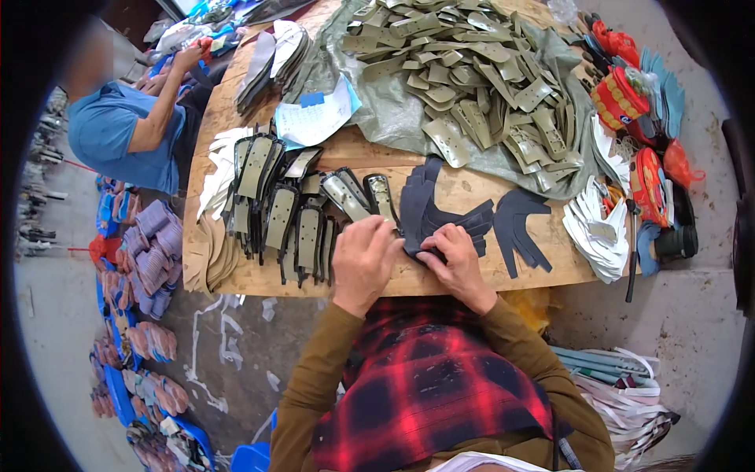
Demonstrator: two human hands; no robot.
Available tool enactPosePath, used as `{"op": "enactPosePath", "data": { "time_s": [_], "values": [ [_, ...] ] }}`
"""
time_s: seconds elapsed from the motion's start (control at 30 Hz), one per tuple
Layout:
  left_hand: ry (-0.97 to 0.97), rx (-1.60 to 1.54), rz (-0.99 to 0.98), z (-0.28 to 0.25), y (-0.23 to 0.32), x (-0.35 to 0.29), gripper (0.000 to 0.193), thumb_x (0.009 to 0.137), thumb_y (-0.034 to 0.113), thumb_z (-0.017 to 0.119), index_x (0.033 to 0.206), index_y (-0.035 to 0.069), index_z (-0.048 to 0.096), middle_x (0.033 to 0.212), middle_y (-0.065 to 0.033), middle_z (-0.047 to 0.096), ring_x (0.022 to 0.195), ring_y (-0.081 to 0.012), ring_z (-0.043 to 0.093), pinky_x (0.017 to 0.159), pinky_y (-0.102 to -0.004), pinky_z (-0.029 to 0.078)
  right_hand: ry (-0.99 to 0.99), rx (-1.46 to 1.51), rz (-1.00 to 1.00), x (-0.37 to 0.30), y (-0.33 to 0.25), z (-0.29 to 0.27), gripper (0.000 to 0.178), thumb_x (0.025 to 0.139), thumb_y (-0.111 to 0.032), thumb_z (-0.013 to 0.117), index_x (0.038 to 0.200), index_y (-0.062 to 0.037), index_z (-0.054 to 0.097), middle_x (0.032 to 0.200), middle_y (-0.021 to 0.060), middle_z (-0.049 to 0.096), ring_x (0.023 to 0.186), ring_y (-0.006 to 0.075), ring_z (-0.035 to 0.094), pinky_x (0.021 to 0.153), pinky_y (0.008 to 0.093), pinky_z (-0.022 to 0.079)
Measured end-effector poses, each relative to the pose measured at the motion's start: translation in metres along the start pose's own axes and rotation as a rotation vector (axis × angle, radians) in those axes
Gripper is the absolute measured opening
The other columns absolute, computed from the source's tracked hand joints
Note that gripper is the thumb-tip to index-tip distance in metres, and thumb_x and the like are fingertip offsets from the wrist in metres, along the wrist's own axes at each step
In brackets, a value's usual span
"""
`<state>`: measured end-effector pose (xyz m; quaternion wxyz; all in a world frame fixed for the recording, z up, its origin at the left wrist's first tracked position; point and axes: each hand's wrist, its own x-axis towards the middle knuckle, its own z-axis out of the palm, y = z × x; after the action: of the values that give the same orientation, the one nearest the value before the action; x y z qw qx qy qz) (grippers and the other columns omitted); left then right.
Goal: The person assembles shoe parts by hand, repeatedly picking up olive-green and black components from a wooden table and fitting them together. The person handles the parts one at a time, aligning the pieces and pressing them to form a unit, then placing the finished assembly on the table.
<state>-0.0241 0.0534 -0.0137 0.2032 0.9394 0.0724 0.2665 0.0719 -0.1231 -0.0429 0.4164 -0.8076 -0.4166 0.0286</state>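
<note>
At the table's near edge my left hand [366, 263] and my right hand [456, 263] work close together. Thumb and fingers of my right hand pinch a dark strip. My left fingers are bent down over the near end of an olive insole piece [381, 195] with black edging; what lies under them is mostly hidden. Left of my hands, several black-edged olive pieces [281, 216] stand stacked in rows. Black curved fabric strips [425, 200] fan out just beyond my right hand, and a second stack of black strips [519, 224] lies to its right.
Bare olive pieces [472, 63] heap on a plastic sheet [385, 118] at the far side. White strips [598, 232] hang over the right edge; tan strips [208, 256] lie left. A paper sheet [314, 122] rests behind. A person in blue [130, 134] sits at far left.
</note>
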Motion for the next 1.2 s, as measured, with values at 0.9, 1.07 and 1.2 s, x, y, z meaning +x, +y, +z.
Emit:
{"op": "enactPosePath", "data": {
  "time_s": [0.9, 1.07, 1.2],
  "values": [
    [-0.179, -1.98, -0.902, -0.01, 0.02, 0.008, 0.03, 0.1, 0.025, 0.053, 0.124, 0.008, 0.054, 0.125, -0.0086, 0.062, 0.1, -0.0183, 0.065, 0.07, -0.0258, 0.056, 0.187, -0.342, 0.014, 0.151, 0.121, -0.037, 0.042, 0.081, -0.033, 0.068, 0.11, -0.0047, 0.058, 0.1, 0.0142, 0.061, 0.088, 0.0327, 0.061, 0.076, 0.0397, 0.048],
    [-0.257, -2.354, -0.956, 0.035, 0.004, 0.003, 0.026, 0.102, 0.026, 0.049, 0.119, 0.008, 0.056, 0.131, -0.0109, 0.057, 0.122, -0.025, 0.054, 0.099, -0.0367, 0.051, 0.064, -0.151, 0.224, 0.162, 0.121, -0.045, 0.038, 0.075, -0.035, 0.072, 0.095, -0.0042, 0.062, 0.092, 0.0131, 0.063, 0.086, 0.0306, 0.061, 0.072, 0.0389, 0.047],
    [-0.183, -2.373, -1.028, 0.077, 0.01, 0.001, 0.023, 0.1, 0.026, 0.051, 0.116, 0.011, 0.058, 0.133, -0.0105, 0.056, 0.136, -0.0283, 0.04, 0.116, -0.0555, 0.027, 0.058, -0.124, 0.257, 0.158, 0.124, -0.044, 0.032, 0.072, -0.031, 0.076, 0.08, -0.0043, 0.06, 0.082, 0.0127, 0.063, 0.083, 0.031, 0.062, 0.07, 0.0404, 0.046]
  ]
}}
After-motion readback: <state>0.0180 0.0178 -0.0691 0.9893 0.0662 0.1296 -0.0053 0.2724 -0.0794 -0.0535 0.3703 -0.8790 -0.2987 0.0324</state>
